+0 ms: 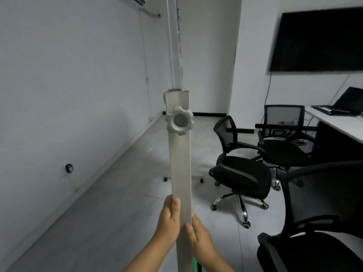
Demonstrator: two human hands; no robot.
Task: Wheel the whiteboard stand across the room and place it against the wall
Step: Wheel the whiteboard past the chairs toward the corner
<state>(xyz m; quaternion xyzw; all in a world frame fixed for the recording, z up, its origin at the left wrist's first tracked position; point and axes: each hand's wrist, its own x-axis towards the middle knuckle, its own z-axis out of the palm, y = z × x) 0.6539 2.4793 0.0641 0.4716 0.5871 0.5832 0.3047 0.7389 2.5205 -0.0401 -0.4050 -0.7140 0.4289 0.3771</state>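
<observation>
The whiteboard stand's grey upright post (179, 163) rises straight in front of me, seen edge-on, with a round ribbed locking knob (179, 122) and a thinner inner post (174, 46) going up out of frame. My left hand (169, 218) grips the post from the left, thumb on its front face. My right hand (198, 236) grips it from the right, slightly lower. Two small black casters (166, 179) of the stand show on the floor beyond. The white wall (68, 95) runs along the left.
Three black mesh office chairs stand to the right: one close (318, 222), one in the middle (239, 169), one farther (282, 134). A white desk (341, 126) with a laptop (347, 103) is far right, under a wall-mounted black screen (318, 40). Grey floor (121, 193) lies between wall and chairs.
</observation>
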